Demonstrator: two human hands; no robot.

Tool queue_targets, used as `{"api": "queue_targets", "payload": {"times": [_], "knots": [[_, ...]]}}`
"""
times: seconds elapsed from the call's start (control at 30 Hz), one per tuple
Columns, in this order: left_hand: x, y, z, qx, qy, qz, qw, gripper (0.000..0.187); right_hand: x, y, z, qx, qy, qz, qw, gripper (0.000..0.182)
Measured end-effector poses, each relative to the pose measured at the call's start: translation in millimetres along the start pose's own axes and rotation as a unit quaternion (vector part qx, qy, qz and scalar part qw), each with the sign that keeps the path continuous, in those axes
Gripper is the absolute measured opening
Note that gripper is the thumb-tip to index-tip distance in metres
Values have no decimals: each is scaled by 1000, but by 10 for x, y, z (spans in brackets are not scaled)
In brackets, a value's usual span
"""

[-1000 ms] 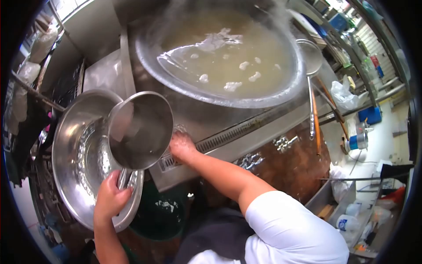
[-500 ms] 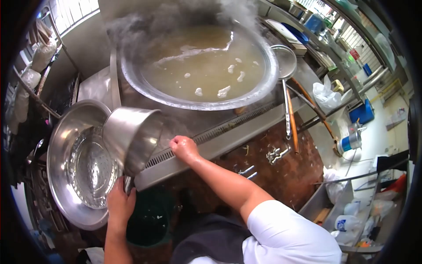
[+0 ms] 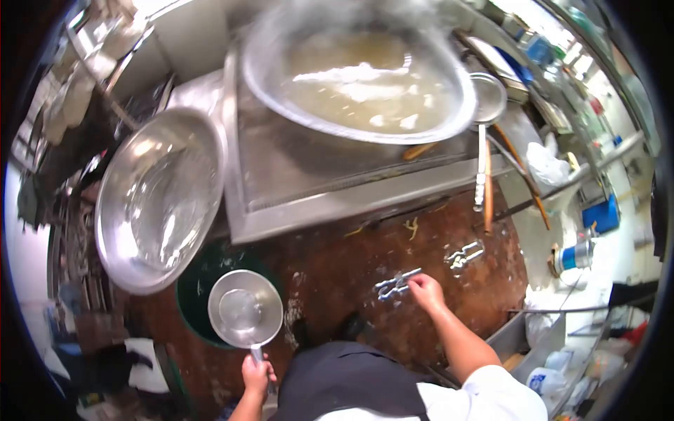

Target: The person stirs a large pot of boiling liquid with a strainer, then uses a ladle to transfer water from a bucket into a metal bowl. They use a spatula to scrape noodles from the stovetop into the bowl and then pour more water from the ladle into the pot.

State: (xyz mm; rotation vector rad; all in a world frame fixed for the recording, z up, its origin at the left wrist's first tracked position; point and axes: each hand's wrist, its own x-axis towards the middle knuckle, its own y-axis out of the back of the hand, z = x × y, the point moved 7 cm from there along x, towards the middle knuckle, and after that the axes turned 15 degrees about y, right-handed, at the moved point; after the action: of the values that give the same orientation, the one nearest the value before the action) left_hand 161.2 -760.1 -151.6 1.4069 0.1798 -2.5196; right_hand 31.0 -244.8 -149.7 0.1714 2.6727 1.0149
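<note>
My left hand is closed around the handle of a metal saucepan. The saucepan's open top faces me, and its inside looks shiny. It hangs over a dark green tub on the floor. Out to the right, my right hand has its fingers curled, and nothing shows in them. It is above the wet brown floor, near some bright reflections. A large steaming pot of cloudy, yellowish liquid with pale bits sits on the metal stove. Left of the stove is a wide metal basin.
The stove's metal edge runs across in front of me. A round strainer lies right of the pot, with long handles jutting past the edge. A white plastic bag and a blue-banded container are farther right.
My left hand has brought the saucepan from beside the basin down over the green tub. My right hand has moved from the stove edge to the right, over the floor. The view has shifted.
</note>
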Motion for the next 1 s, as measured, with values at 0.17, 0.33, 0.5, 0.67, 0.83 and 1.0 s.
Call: {"api": "queue_targets", "payload": {"times": [0.17,0.33,0.5,0.67,0.83,1.0], "knots": [[590,631,-182,-47,99,80,991,10,-549,-523,345,-110,-23,-147,983,22],[1688,1360,-154,152,144,186,960,17,-715,-895,-86,-75,-49,-206,974,29],[2567,1469,-127,396,122,225,882,19,-919,-945,-213,-68,-83,-176,979,30],[3204,988,-570,223,274,27,935,11,-1197,-1013,2,-80,-143,-166,972,30],[2241,744,-418,122,181,-10,976,20,-1144,-1546,-387,-41,-81,-204,975,31],[1103,732,-113,117,131,-103,979,19,-1020,-2360,-1325,130,24,-388,912,41]]}}
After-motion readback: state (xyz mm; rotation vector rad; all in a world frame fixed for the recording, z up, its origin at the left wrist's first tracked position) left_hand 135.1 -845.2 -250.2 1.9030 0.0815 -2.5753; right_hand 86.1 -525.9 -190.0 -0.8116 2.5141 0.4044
